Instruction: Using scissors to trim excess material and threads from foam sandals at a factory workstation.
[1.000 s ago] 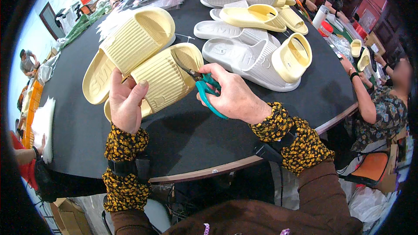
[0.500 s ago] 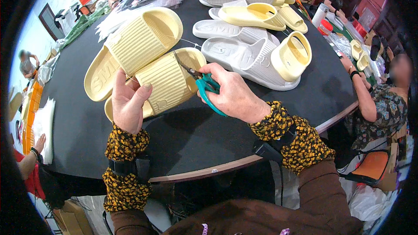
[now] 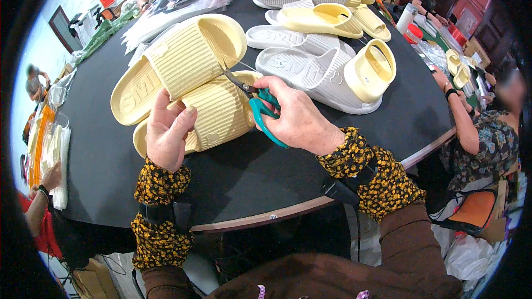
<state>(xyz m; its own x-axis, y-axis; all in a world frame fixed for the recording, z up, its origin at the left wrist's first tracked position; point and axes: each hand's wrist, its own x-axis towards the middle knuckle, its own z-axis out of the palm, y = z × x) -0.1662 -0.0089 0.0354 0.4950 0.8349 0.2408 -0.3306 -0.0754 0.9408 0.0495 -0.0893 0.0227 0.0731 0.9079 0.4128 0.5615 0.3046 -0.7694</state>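
A pair of pale yellow slide slippers lies tilted before me: the upper slide (image 3: 185,69) overlaps the lower slide (image 3: 221,113). My left hand (image 3: 170,135) grips the lower slide at its strap, thumb and fingers around the edge; the finger contact is partly hidden. In my right hand (image 3: 302,116) is a pair of scissors (image 3: 266,119) with teal handles. Their dark blades are parted and reach between the two slides, close to the upper slide's strap. A thin clear tag string runs near the blade tips.
Grey and yellow slides (image 3: 302,69) are piled to the right on the round black table (image 3: 233,182). Clear plastic bags (image 3: 188,0) lie at the back left. A co-worker (image 3: 482,122) sits at the right; another co-worker's hand (image 3: 51,176) rests by white bags at the left.
The upper slide has shifted right and slightly down, nearer the scissors. My hands stay in almost the same place. The co-worker's hand at left has moved up slightly.
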